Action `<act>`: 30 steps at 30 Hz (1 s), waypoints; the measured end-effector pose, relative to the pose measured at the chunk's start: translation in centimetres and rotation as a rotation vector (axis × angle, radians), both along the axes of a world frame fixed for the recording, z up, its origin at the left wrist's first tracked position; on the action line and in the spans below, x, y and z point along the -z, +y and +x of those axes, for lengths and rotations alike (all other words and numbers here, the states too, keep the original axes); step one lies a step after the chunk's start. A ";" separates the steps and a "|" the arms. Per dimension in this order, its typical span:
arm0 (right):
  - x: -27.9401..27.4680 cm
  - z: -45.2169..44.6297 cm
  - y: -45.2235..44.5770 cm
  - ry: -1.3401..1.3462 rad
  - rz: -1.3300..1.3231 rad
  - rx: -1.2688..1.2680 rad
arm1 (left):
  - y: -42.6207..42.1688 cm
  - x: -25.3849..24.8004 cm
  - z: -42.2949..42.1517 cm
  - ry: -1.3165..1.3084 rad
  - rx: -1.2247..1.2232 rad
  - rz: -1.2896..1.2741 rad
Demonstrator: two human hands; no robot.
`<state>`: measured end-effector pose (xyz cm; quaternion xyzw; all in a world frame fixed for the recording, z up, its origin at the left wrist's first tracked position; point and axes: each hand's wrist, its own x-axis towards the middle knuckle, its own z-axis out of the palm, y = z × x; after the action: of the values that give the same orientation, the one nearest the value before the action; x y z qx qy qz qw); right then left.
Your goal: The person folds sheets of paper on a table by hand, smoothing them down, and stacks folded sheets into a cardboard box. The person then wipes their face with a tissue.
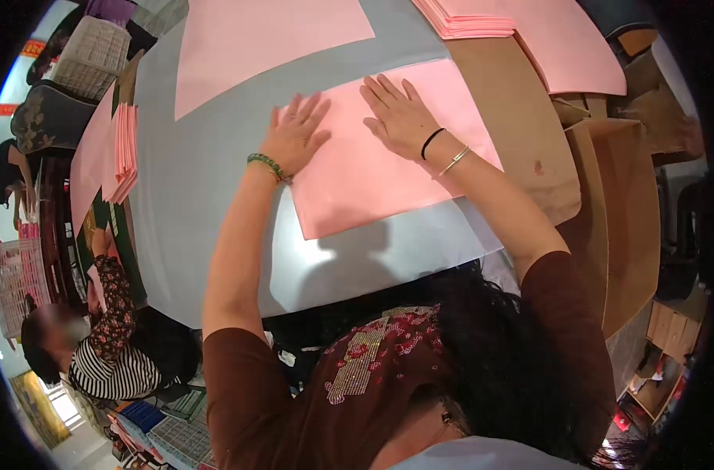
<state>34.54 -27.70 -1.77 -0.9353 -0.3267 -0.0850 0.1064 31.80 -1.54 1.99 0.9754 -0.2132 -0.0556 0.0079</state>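
A pink paper sheet (373, 168), possibly folded or several layers, lies on the grey table top in front of me. My left hand (296, 133) is over its left edge, fingers spread and slightly blurred; a green bead bracelet circles that wrist. Flat on the upper right part of the paper rests my right hand (396, 116), fingers stretched out. A black band and a metal bangle are on the right wrist. Neither hand grips anything.
Beyond lies a large pink sheet (263, 47). Pink stacks stand at the back (478, 27) and left (124, 153). Brown cardboard (521, 117) covers the table's right side, beside an open cardboard box (627, 219). A co-worker (110, 337) works at the left.
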 end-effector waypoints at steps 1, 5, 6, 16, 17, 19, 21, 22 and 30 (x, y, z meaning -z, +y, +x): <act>-0.2 0.0 0.0 0.007 -0.016 0.001 | 1.4 0.9 0.0 -0.063 -0.024 0.017; 0.3 -0.1 -0.1 -0.022 -0.009 -0.005 | 5.2 1.4 -1.3 -0.126 -0.192 -0.007; 0.2 0.0 -0.1 -0.017 -0.007 -0.007 | 6.0 1.5 -1.4 -0.126 -0.187 -0.009; 0.3 0.1 -0.3 -0.006 0.023 -0.024 | -5.2 1.4 -7.3 -0.159 -0.042 -0.128; 0.2 0.2 -0.3 0.018 0.034 -0.037 | -5.5 1.8 -7.7 -0.195 -0.037 -0.079; 0.0 -0.5 0.1 -0.040 0.040 -0.001 | -5.3 2.2 -7.8 -0.208 -0.027 -0.081; -2.8 -1.7 0.6 -0.104 0.036 -0.002 | -5.4 2.0 -7.8 -0.234 -0.034 -0.092; -3.1 -2.5 1.7 -0.091 0.074 0.018 | -5.3 2.2 -7.8 -0.233 -0.020 -0.100; -0.2 -11.4 0.6 0.117 0.289 0.179 | -5.1 2.1 -7.7 -0.231 0.002 -0.083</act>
<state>23.15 -27.15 -1.61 -0.9388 -0.2199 -0.0857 0.2507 24.14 -6.63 -0.11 0.9739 -0.2157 0.0663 0.0237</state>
